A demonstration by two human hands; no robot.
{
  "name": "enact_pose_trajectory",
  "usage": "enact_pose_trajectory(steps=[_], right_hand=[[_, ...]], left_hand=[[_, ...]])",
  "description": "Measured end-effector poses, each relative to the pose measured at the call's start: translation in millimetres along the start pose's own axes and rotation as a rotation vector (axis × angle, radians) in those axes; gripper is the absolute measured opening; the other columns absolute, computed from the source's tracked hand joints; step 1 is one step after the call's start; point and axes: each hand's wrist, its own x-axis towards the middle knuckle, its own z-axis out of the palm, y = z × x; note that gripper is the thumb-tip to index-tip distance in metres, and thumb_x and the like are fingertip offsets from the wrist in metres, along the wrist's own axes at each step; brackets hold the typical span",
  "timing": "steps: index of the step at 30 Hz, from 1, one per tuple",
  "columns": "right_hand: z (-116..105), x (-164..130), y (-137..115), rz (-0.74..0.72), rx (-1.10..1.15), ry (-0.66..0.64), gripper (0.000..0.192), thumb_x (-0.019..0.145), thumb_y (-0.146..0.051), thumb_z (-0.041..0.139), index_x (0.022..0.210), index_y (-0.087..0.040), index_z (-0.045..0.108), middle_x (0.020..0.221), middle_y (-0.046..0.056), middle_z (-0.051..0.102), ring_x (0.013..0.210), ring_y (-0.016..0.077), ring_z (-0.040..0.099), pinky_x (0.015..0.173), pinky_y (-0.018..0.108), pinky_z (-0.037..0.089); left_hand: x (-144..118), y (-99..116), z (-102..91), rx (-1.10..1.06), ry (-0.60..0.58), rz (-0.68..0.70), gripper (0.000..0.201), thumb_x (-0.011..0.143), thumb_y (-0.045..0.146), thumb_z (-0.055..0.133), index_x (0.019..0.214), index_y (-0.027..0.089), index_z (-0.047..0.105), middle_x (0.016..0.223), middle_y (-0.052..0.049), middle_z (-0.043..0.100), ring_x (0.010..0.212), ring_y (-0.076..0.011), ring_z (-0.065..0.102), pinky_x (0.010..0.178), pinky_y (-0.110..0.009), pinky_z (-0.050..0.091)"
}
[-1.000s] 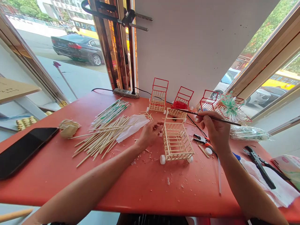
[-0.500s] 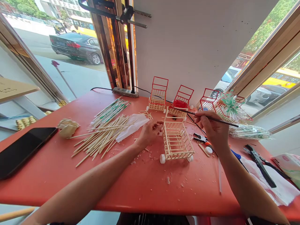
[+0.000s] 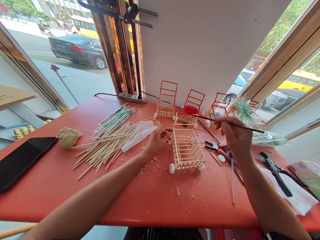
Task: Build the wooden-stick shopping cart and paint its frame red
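A small shopping cart [image 3: 188, 148] made of pale sticks, with white wheels, stands upright on the red table. My left hand [image 3: 160, 141] is at its left side, fingers curled in against the upper left post; the exact contact is partly hidden. In my right hand [image 3: 236, 138] is a thin dark paintbrush [image 3: 210, 119], held near its middle like a pen. Its red tip lies along the top bar of the cart's handle, where red shows. The rest of this cart is bare wood.
Several carts [image 3: 168, 100] with red-painted handles stand behind. Loose sticks [image 3: 107, 146], wrapped sticks [image 3: 116, 120] and a phone [image 3: 27, 163] lie left. Pliers [image 3: 212, 145], a white cap [image 3: 221, 158], black cutters [image 3: 276, 173] and tissue [image 3: 297, 195] lie right. Wood crumbs dot the table.
My right hand and the paintbrush have moved to the right along the cart's top bar. My left hand stays beside the cart. The whole view has shifted slightly.
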Motion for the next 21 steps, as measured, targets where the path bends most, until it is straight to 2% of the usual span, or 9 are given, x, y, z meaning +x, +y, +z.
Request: enact_pose_trajectory(steps=[8,13,17,21], right_hand=[[-14.7,2.2,6.4,-0.079,-0.136,0.061,0.019,0.099,-0.027,0.062,0.094,-0.025,0.081,0.085,0.003,0.075,0.076,0.0164,0.071,0.073,0.032,0.059],[-21.3,4.1,0.8,-0.109,-0.171,0.076,0.019,0.099,-0.025,0.062,0.094,-0.026,0.080,0.084,0.003,0.075,0.076,0.0181,0.070,0.071,0.035,0.056],[-16.8,-0.4,-6.6,-0.178,-0.152,0.051,0.019,0.099,-0.020,0.062,0.098,-0.028,0.079,0.086,0.002,0.075,0.076,0.0174,0.068,0.071,0.035,0.054],[-5.6,-8.7,-8.7,-0.235,-0.188,-0.037,0.020,0.097,-0.018,0.062,0.100,-0.028,0.078,0.092,0.003,0.078,0.081,0.0186,0.071,0.074,0.036,0.056]], left_hand=[[-0.5,-0.4,-1.2,0.001,-0.009,-0.004,0.035,0.084,0.044,0.061,0.100,0.015,0.074,0.070,-0.002,0.070,0.058,-0.0155,0.066,0.063,-0.029,0.052],[-0.8,0.2,-1.5,0.011,-0.005,0.007,0.036,0.084,0.044,0.063,0.102,0.015,0.075,0.070,-0.002,0.072,0.058,-0.0153,0.066,0.063,-0.029,0.053],[-1.0,0.9,-1.1,-0.012,0.001,0.015,0.037,0.084,0.045,0.064,0.103,0.015,0.075,0.071,-0.003,0.071,0.058,-0.0151,0.065,0.062,-0.028,0.054],[-0.8,0.6,-0.7,-0.017,-0.002,0.023,0.037,0.084,0.044,0.064,0.105,0.015,0.076,0.072,-0.003,0.072,0.059,-0.0155,0.066,0.062,-0.028,0.055]])
